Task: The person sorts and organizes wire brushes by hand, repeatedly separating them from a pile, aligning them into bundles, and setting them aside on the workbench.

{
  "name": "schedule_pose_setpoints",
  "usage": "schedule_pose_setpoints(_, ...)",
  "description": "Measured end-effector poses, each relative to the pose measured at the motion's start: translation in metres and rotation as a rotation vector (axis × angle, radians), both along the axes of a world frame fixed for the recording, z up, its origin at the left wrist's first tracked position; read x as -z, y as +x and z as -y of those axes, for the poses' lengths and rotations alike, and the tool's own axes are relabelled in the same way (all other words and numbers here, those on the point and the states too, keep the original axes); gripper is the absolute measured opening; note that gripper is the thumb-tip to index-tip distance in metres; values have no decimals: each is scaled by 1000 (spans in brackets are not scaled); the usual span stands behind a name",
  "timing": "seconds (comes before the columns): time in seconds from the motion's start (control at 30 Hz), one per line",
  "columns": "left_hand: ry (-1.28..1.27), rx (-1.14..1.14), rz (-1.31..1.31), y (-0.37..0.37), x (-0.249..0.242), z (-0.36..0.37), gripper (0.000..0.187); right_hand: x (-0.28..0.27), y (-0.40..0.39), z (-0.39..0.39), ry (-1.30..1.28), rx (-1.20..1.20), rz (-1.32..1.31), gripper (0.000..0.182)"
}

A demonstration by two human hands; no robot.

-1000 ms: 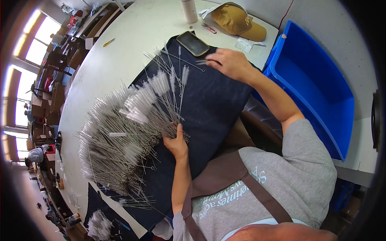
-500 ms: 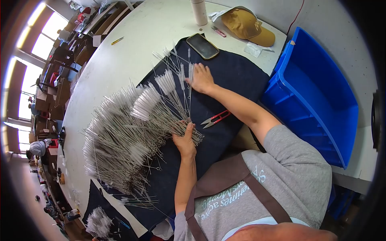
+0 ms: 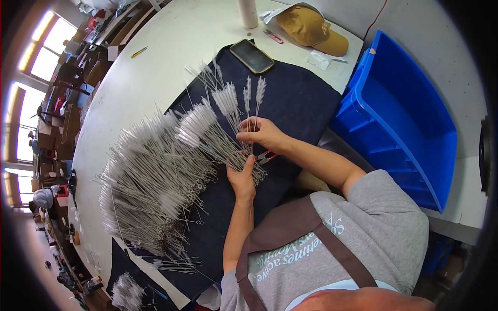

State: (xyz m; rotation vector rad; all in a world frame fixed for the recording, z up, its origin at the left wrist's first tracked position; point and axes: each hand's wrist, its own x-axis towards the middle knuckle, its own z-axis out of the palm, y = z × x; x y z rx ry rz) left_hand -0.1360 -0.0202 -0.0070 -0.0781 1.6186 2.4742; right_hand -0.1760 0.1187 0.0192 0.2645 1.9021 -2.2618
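A fanned bunch of thin wire brushes (image 3: 226, 101) with white bristle heads is gripped near the looped ends by my left hand (image 3: 241, 180), thumb on top. My right hand (image 3: 265, 133) has its thumb and fingers around the wire stems of brushes in the same bunch, higher up. Several bristle heads stand out past its fingers. Left of my hands lies a large pile of the same brushes (image 3: 150, 181). Red-handled thread snips (image 3: 267, 157) lie on the dark cloth (image 3: 298, 93), partly hidden behind my right hand and the stems.
A phone (image 3: 252, 57) rests at the cloth's far edge. Beyond it on the white table (image 3: 171, 46) are a cap (image 3: 308, 28), small pink snips (image 3: 273, 36), a pale cylinder (image 3: 248, 13) and a yellow cutter (image 3: 139, 52). A blue bin (image 3: 404, 119) stands at right.
My right hand has come down from the bristle heads to the wire stems, nearer my left hand. The snips are now partly covered. My left hand keeps its grip. The view has shifted slightly.
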Motion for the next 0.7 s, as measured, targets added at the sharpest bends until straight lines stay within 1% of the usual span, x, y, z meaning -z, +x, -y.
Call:
schedule_pose_setpoints(0.1, 2, -26, 13, 2, -4, -2, 27, 5, -3, -4, 2, -35, 17, 27)
schedule_pose_setpoints(0.2, 1, -45, 9, 2, 1, 0, 27, 0, 1, 0, -185, 35, 27, 23)
schedule_pose_setpoints(0.3, 12, -61, 8, 1, 1, -2, 28, 12, 0, 3, -280, 84, 1, 20)
schedule_pose_setpoints(0.4, 19, -73, -6, 1, -1, -3, 29, 11, 3, 3, -430, 73, 34, 19)
schedule_pose_setpoints(0.5, 47, -79, -4, 1, -1, -3, 29, 9, 4, 3, -438, 91, 31, 17)
schedule_pose_setpoints(0.6, 58, -71, 25, 1, 5, 0, 28, -2, 8, 0, -360, 110, 93, 14)
schedule_pose_setpoints(0.7, 70, -54, 25, 2, 7, 0, 28, -5, 12, -1, -346, 112, 72, 17)
